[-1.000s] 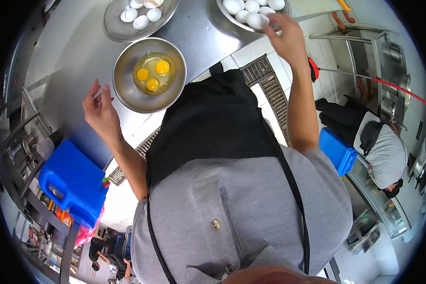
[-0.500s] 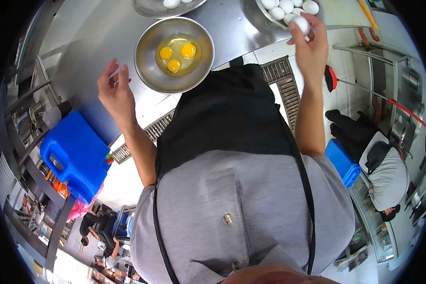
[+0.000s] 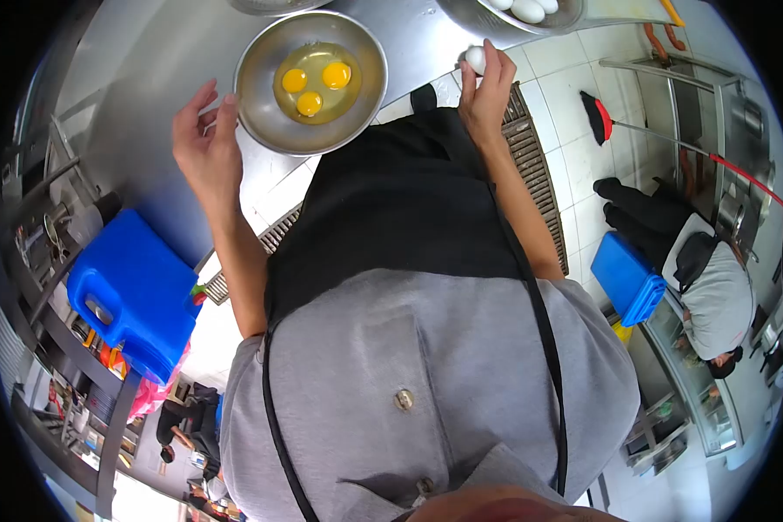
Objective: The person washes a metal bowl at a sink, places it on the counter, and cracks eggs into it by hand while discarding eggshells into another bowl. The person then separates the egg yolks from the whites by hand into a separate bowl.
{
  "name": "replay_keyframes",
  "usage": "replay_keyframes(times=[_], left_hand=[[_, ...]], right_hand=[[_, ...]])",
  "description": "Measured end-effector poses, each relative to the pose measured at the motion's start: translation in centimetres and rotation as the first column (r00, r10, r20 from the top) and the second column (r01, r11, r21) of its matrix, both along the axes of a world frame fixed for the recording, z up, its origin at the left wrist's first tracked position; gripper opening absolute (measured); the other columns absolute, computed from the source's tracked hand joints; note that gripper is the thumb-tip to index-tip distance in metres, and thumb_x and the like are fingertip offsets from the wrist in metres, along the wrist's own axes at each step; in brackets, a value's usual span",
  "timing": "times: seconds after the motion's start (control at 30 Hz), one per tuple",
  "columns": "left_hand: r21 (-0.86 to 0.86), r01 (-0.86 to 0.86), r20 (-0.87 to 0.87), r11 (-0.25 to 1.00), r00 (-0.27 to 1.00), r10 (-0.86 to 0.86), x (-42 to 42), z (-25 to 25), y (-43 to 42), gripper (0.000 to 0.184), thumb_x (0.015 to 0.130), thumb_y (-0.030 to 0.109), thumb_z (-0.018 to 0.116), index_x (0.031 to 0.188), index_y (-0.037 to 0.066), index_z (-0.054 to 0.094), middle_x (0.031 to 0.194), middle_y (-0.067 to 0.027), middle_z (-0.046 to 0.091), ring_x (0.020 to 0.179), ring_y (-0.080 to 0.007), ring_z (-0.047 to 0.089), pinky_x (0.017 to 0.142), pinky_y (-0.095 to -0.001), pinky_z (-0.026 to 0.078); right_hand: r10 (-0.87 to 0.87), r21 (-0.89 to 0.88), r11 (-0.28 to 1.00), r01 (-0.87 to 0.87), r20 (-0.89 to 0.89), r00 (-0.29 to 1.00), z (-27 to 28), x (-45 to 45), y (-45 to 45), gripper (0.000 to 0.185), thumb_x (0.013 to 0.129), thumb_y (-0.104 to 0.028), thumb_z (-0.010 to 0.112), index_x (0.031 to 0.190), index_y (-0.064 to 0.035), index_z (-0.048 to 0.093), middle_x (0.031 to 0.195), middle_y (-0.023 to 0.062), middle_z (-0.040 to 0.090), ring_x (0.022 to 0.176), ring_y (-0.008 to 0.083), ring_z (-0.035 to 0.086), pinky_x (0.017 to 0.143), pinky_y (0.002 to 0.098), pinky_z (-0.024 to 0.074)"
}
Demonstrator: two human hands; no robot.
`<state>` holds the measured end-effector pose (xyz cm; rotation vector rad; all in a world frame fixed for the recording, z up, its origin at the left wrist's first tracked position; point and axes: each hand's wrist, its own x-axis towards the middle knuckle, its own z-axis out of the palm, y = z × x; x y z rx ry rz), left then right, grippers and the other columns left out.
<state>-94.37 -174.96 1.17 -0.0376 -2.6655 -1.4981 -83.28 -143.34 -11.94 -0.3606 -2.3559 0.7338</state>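
Note:
Between the fingertips of my right hand (image 3: 487,91) is a white egg (image 3: 476,60), held at the edge of the steel table (image 3: 409,35). My left hand (image 3: 209,143) is empty, its fingers apart and slightly curled, just left of a metal bowl (image 3: 370,83). Three yolks (image 3: 310,104) lie in clear egg white inside that bowl. Several whole white eggs (image 3: 528,10) rest in a second bowl (image 3: 565,17) at the top right, partly cut off by the frame. Only the rim of a perforated bowl (image 3: 278,7) shows at the top.
A blue jug (image 3: 135,291) stands at the left. On the right are a red and black broom (image 3: 598,120), a blue container (image 3: 625,278) and a person bending over (image 3: 713,287). Floor grates (image 3: 531,165) run below the table. More people (image 3: 183,426) are at the lower left.
My right hand took an egg out of the egg bowl and has moved left with it, toward the bowl with the yolks. My left hand remains beside that bowl.

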Motion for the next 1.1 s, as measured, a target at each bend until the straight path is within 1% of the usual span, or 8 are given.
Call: replay_keyframes(times=[0.03, 0.1, 0.13, 0.17, 0.23, 0.4, 0.73, 1.1], left_hand=[[0.021, 0.02, -0.012, 1.0, 1.0, -0.02, -0.1, -0.1, -0.2, 0.033, 0.09, 0.013, 0.071, 0.12, -0.001, 0.067, 0.115, -0.0139, 0.066, 0.086, -0.0127, 0.064, 0.075, -0.0281, 0.055], [0.023, 0.026, -0.003, 0.999, 1.0, -0.026, 0.2, 0.5, 0.1, 0.033, 0.09, 0.011, 0.071, 0.12, 0.0, 0.067, 0.113, -0.013, 0.066, 0.086, -0.0127, 0.064, 0.075, -0.0278, 0.055], [0.035, 0.054, 0.009, 0.998, 0.998, -0.054, 0.3, 0.7, 0.6, 0.032, 0.09, 0.01, 0.071, 0.121, 0.001, 0.067, 0.111, -0.0121, 0.066, 0.086, -0.0126, 0.064, 0.075, -0.0274, 0.055], [0.035, 0.044, 0.001, 0.998, 0.999, -0.044, 0.4, 0.8, 1.1, 0.032, 0.09, 0.01, 0.071, 0.121, 0.001, 0.067, 0.111, -0.0121, 0.066, 0.086, -0.0126, 0.064, 0.075, -0.0274, 0.055], [0.115, 0.256, 0.031, 0.96, 0.965, -0.261, 0.6, 1.0, 2.5, 0.032, 0.09, 0.006, 0.07, 0.121, 0.002, 0.066, 0.108, -0.0101, 0.064, 0.088, -0.013, 0.064, 0.077, -0.0266, 0.054], [0.286, 0.579, -0.013, 0.764, 0.799, -0.601, 1.1, 2.9, 7.0, 0.037, 0.087, 0.002, 0.071, 0.123, -0.001, 0.065, 0.113, -0.0085, 0.059, 0.09, -0.0131, 0.062, 0.079, -0.026, 0.054], [0.443, 0.314, -0.014, 0.84, 0.939, -0.343, 1.1, -0.6, 4.8, 0.034, 0.082, -0.006, 0.068, 0.115, -0.003, 0.069, 0.111, -0.0071, 0.059, 0.087, -0.0103, 0.059, 0.072, -0.0266, 0.056], [0.358, 0.193, 0.021, 0.914, 0.977, -0.214, 1.0, -1.5, 4.5, 0.034, 0.078, -0.005, 0.069, 0.112, -0.001, 0.072, 0.109, -0.0055, 0.061, 0.081, -0.0102, 0.063, 0.071, -0.0239, 0.054]], right_hand=[[0.018, -0.003, 1.0, -0.018, -0.003, 1.0, 0.9, -0.2, -0.2, 0.051, 0.09, -0.008, 0.069, 0.136, 0.0001, 0.049, 0.12, 0.0234, 0.05, 0.101, 0.0319, 0.057, 0.083, 0.0381, 0.0504], [0.041, -0.34, 0.94, -0.036, 0.007, 0.999, 3.5, -0.4, -1.0, 0.047, 0.092, -0.006, 0.065, 0.136, 0.0012, 0.049, 0.109, 0.018, 0.057, 0.089, 0.0258, 0.061, 0.077, 0.0345, 0.0528], [0.092, -0.666, 0.738, -0.109, -0.062, 0.994, 4.9, -0.8, -1.8, 0.04, 0.098, -0.016, 0.059, 0.133, 0.0013, 0.051, 0.094, 0.0106, 0.061, 0.073, 0.0167, 0.06, 0.064, 0.0273, 0.0511], [0.102, -0.664, 0.738, -0.122, -0.069, 0.992, 6.8, -1.1, -2.1, 0.04, 0.098, -0.016, 0.059, 0.133, 0.0013, 0.051, 0.094, 0.0106, 0.061, 0.073, 0.0167, 0.06, 0.064, 0.0273, 0.0511], [0.374, -0.981, 0.136, -0.136, -0.077, 0.924, 10.5, -1.8, -2.6, 0.038, 0.103, -0.028, 0.05, 0.128, 0.0006, 0.055, 0.084, 0.005, 0.06, 0.066, 0.0099, 0.054, 0.056, 0.0214, 0.0439], [0.63, -0.959, 0.229, -0.165, 0.017, 0.777, 13.4, -5.2, -6.6, 0.031, 0.102, -0.034, 0.047, 0.104, -0.0056, 0.061, 0.077, -0.0015, 0.053, 0.065, 0.0067, 0.046, 0.057, 0.0221, 0.0389], [0.747, -0.753, 0.518, -0.407, 0.166, 0.643, 11.8, -9.9, -10.4, 0.051, 0.098, -0.048, 0.054, 0.095, 0.002, 0.064, 0.076, 0.0075, 0.062, 0.072, 0.0154, 0.057, 0.067, 0.0316, 0.0455], [0.844, -0.809, 0.439, -0.39, 0.223, 0.488, 11.4, -11.5, -10.6, 0.052, 0.097, -0.049, 0.056, 0.1, 0.0022, 0.066, 0.083, 0.0104, 0.067, 0.078, 0.0169, 0.061, 0.071, 0.0309, 0.0463]])
